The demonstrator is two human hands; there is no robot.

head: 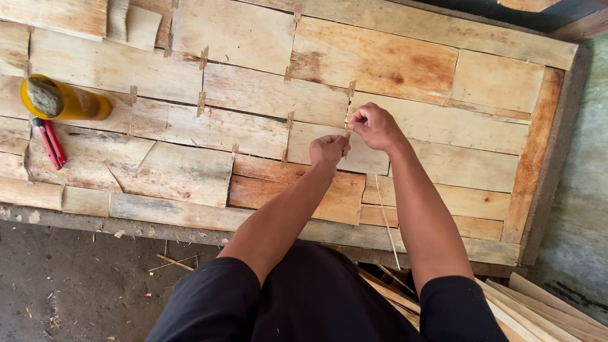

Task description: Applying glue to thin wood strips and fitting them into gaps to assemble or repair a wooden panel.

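Note:
Thin pale wood veneer sheets (253,95) lie overlapped across a long board, joined by small tape strips (203,57). My left hand (327,151) and my right hand (373,125) meet over a seam near the middle, both pinching a short strip of tape (347,134) between the fingertips. A thin pale strand (384,215) hangs from below the hands toward my lap. My forearms reach up from the bottom of the view.
A yellow cylindrical bottle (66,99) lies on its side at the far left, with a red utility knife (50,144) just below it. Loose wood strips (538,310) are stacked at the lower right. Dirt floor (69,278) shows at lower left.

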